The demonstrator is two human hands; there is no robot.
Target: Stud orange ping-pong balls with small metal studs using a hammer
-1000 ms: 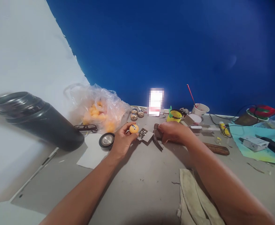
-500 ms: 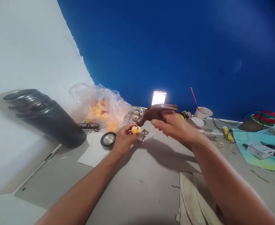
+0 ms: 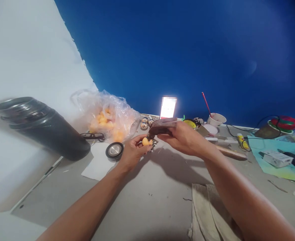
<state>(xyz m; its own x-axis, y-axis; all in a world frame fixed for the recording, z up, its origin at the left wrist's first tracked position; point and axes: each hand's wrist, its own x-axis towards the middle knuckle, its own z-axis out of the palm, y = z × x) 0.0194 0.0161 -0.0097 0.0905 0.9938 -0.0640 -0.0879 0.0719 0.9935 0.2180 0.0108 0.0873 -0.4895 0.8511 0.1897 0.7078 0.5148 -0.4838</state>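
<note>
My left hand [image 3: 134, 150] pinches a small orange ball [image 3: 146, 142] between thumb and fingers, a little above the table. My right hand [image 3: 181, 137] is wrapped round a hammer [image 3: 162, 125] close to its brown metal head, and the wooden handle sticks out to the right behind my wrist. The hammer's face meets the top of the ball; whether it presses in is too small to tell. Just behind the ball lies a small piece with shiny silver bits [image 3: 155, 144], partly covered. Several mirrored balls [image 3: 144, 124] sit farther back.
A clear plastic bag [image 3: 122, 107] of orange balls stands behind my left hand. Around are a dark flask [image 3: 54, 130], a round lid [image 3: 114, 151] on white paper, glasses [image 3: 93, 136], a lit phone [image 3: 168, 107], a paper cup [image 3: 217, 119], a cloth [image 3: 210, 214] and a blue-green sheet [image 3: 258, 150].
The hammer has come down onto the orange ball, covering its dark-patterned top. Its wooden handle now shows to the right of my wrist. The whole view has shifted slightly.
</note>
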